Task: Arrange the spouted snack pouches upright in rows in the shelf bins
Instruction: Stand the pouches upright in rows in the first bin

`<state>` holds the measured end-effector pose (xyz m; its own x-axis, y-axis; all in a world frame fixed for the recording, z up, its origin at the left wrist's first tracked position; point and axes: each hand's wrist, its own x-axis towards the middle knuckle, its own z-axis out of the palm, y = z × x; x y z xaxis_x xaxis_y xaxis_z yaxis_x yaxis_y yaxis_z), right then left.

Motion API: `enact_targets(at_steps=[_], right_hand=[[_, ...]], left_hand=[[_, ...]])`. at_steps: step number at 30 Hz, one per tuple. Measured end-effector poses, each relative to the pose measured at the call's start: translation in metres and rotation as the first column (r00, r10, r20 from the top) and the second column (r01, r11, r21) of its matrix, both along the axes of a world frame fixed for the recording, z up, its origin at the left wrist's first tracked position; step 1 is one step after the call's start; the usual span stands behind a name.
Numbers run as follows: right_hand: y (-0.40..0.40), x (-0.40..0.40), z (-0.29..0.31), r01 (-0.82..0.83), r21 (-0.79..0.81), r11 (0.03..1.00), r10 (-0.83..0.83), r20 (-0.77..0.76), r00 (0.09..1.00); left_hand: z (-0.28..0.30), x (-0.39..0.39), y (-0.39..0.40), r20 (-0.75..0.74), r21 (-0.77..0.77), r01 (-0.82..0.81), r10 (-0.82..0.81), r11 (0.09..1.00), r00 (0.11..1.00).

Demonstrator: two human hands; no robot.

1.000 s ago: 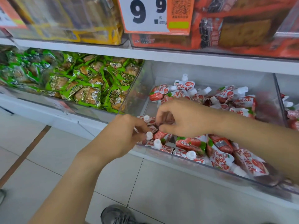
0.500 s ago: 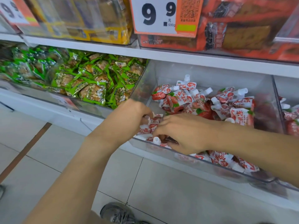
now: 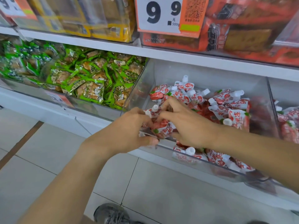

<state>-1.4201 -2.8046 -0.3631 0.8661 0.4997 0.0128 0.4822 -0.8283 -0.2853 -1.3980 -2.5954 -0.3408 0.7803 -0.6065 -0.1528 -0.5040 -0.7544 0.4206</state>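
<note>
Red-and-white spouted snack pouches (image 3: 226,109) with white caps lie jumbled in a clear plastic shelf bin (image 3: 210,75). At the bin's front left corner my left hand (image 3: 129,131) and my right hand (image 3: 186,123) meet around a small bunch of pouches (image 3: 163,128), their white caps sticking up between my fingers. Both hands grip this bunch. More pouches (image 3: 191,153) lie flat against the bin's front wall below my right wrist.
A neighbouring bin on the left holds green snack packets (image 3: 90,84). Another bin with red pouches (image 3: 289,123) is at the right edge. A shelf above carries yellow and red boxes and a 9.9 price tag (image 3: 161,15). Tiled floor and my grey shoe (image 3: 111,214) lie below.
Both hands have lifted slightly and drawn together on the pouch bunch at the front left corner; the right hand rose from low in the bin.
</note>
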Motion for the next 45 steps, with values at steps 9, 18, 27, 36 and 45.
enact_targets(at_steps=[9, 18, 27, 36, 45], right_hand=[[0.02, 0.022, 0.004, 0.012, 0.069, 0.998, -0.016, 0.065, 0.998], [0.053, 0.022, -0.016, 0.232, 0.476, 0.848, -0.138, -0.224, 0.965], [0.001, 0.073, 0.008, 0.196, 0.09, 0.976, -0.148, -0.383, 0.912], [0.02, 0.09, -0.021, 0.059, 0.104, 0.993, -0.02, -0.347, 0.938], [-0.019, 0.08, 0.01, 0.111, 0.156, 0.981, -0.043, -0.387, 0.921]], left_hand=[[0.005, -0.004, -0.001, 0.026, 0.091, -0.148, 0.146, 0.985, 0.989], [0.005, -0.001, 0.005, 0.054, -0.084, -0.238, 0.243, 0.967, 0.968], [-0.004, -0.011, 0.005, 0.154, -0.029, -0.091, 0.094, 0.995, 0.983], [-0.009, -0.012, 0.005, 0.209, -0.089, -0.185, 0.2, 0.979, 0.957], [-0.032, 0.011, -0.025, 0.14, -0.155, -0.051, 0.073, 0.987, 0.987]])
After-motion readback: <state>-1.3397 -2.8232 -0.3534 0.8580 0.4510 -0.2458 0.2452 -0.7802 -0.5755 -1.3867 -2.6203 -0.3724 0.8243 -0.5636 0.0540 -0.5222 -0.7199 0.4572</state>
